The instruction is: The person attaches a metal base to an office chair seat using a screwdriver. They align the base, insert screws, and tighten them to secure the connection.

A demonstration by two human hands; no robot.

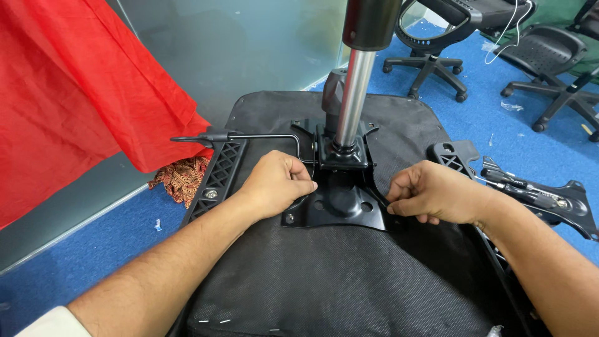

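Note:
An upturned office chair seat [349, 287], covered in black fabric, lies in front of me. A black metal mechanism plate [340, 209] sits at its centre with a chrome gas cylinder [353, 100] rising from it. My left hand [277, 183] is closed on the plate's left edge, fingers curled against the metal. My right hand [430, 192] is closed on the plate's right edge. A thin black lever rod [249, 136] runs left from the mechanism. Black plastic armrest brackets lie along the seat's left side [218, 175] and right side [458, 157].
A red cloth [81, 93] hangs at the left over a frosted glass wall. A patterned rag [181, 178] lies on the blue carpet [75, 274]. A loose black bracket [549, 200] rests at the right. Other office chairs [437, 37] stand at the back right.

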